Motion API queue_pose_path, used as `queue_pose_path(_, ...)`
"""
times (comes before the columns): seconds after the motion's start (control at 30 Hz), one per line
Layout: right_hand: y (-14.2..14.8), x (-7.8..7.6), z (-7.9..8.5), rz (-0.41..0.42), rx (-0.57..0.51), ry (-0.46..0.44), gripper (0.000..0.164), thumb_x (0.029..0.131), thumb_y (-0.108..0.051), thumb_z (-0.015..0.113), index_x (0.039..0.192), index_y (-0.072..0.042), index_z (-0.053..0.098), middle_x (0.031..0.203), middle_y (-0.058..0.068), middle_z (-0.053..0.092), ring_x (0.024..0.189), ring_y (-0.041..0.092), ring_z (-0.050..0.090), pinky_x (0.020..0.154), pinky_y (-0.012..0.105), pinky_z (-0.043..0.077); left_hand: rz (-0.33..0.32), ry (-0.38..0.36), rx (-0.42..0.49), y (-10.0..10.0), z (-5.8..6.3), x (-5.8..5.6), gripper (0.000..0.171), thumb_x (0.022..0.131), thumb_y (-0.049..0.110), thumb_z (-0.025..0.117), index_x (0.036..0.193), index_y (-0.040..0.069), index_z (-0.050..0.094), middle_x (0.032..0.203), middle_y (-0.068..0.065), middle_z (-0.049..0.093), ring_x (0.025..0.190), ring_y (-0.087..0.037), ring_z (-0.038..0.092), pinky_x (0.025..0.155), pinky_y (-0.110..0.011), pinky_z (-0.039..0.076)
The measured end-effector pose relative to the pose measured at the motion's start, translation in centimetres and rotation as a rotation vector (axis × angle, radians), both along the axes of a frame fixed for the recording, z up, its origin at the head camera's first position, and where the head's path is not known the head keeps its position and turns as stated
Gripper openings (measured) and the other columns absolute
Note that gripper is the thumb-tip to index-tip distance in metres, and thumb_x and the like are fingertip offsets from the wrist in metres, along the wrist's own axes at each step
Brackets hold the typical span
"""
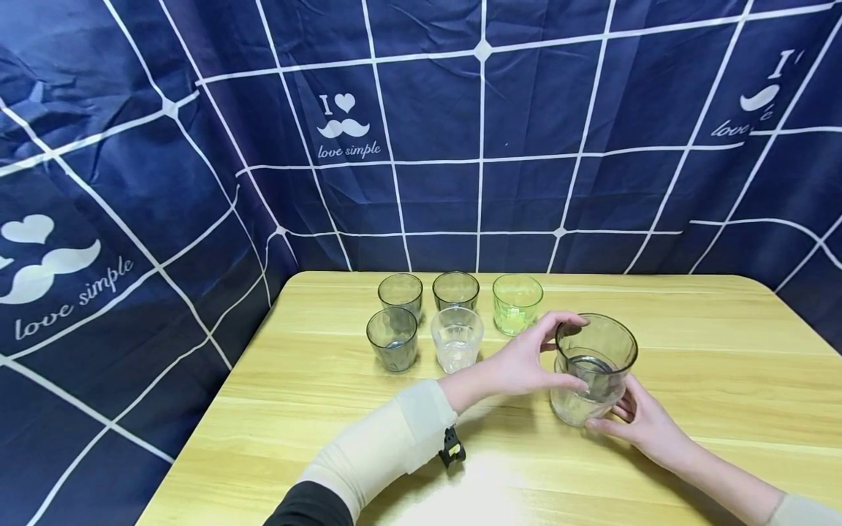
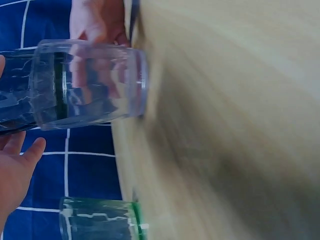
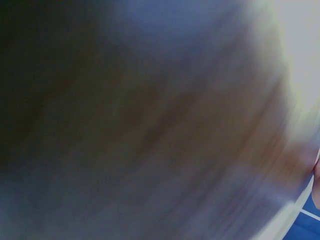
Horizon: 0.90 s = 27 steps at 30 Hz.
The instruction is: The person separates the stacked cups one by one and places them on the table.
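Note:
Over the right half of the table, my left hand (image 1: 522, 361) holds a smoky grey drinking glass (image 1: 615, 349) by its side, with thumb and fingers around it. The base of this grey glass sits inside a clear glass (image 1: 571, 410), as the left wrist view also shows. My right hand (image 1: 651, 427) grips the clear glass low on its right side. In the left wrist view the clear glass (image 2: 95, 85) stands at or close to the tabletop; contact cannot be told. The right wrist view is mostly dark blur, with a bit of finger (image 3: 316, 185) at its edge.
Left of my hands stand three grey glasses (image 1: 400, 292) (image 1: 455, 290) (image 1: 392, 343), another clear glass (image 1: 457, 340) and a green glass (image 1: 516, 307). They are on a light wooden table (image 1: 316, 409). A blue checked cloth (image 1: 427, 197) hangs behind and to the left.

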State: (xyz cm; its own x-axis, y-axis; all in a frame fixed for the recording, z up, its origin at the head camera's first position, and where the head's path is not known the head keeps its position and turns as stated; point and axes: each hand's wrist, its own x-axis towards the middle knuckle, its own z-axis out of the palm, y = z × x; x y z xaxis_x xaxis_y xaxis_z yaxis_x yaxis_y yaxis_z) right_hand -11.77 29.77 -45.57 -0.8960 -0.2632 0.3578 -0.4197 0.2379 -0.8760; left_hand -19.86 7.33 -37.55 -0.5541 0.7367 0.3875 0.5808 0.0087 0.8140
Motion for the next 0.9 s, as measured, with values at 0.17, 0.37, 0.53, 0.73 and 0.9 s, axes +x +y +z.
queue_pose_path(0.17,0.0,0.1,-0.2,0.013,-0.031,0.007,0.085,0.074,0.025,0.066,0.139,-0.021,0.037,0.126,-0.020,0.053,0.112,-0.007,0.051,0.092,0.006,0.038,0.013,-0.001,0.055,-0.3,1.1,-0.1,0.080,0.074,0.002,0.084,0.138,0.012,0.039,0.140,-0.002,0.048,0.126,-0.001,0.043,0.101,-0.019,0.037)
queue_pose_path(0.37,-0.2,0.1,-0.3,0.055,-0.082,0.019,0.085,0.073,0.027,0.065,0.140,-0.019,0.037,0.126,-0.014,0.056,0.113,-0.003,0.053,0.092,0.009,0.040,0.041,-0.027,0.132,-1.2,2.3,-0.5,0.078,0.073,-0.002,0.083,0.137,0.010,0.040,0.139,-0.003,0.049,0.122,-0.003,0.048,0.100,-0.021,0.041)
queue_pose_path(0.53,-0.4,-0.1,-0.3,0.104,-0.127,0.039,0.076,0.072,0.028,0.064,0.137,0.000,0.037,0.125,-0.007,0.059,0.114,0.000,0.055,0.093,0.011,0.041,0.090,-0.039,0.208,-2.5,2.9,-1.1,0.079,0.073,-0.006,0.082,0.137,0.010,0.039,0.140,-0.002,0.047,0.120,-0.008,0.051,0.098,-0.025,0.044)
queue_pose_path(0.73,-0.4,0.0,-0.3,0.101,-0.131,0.039,0.075,0.072,0.029,0.064,0.136,0.003,0.037,0.125,-0.007,0.060,0.114,0.000,0.055,0.094,0.011,0.040,0.238,-0.083,0.228,-4.1,2.8,-1.2,0.079,0.073,-0.002,0.083,0.137,0.017,0.041,0.135,0.001,0.051,0.123,-0.008,0.048,0.094,-0.027,0.046)
queue_pose_path(0.9,-0.4,0.0,-0.3,0.097,-0.131,0.043,0.075,0.071,0.029,0.064,0.136,0.002,0.037,0.125,-0.007,0.060,0.113,0.000,0.055,0.093,0.011,0.041,0.328,-0.159,0.217,-4.7,2.0,-0.9,0.079,0.074,0.002,0.084,0.138,0.020,0.041,0.135,0.003,0.049,0.124,-0.009,0.047,0.095,-0.028,0.046)
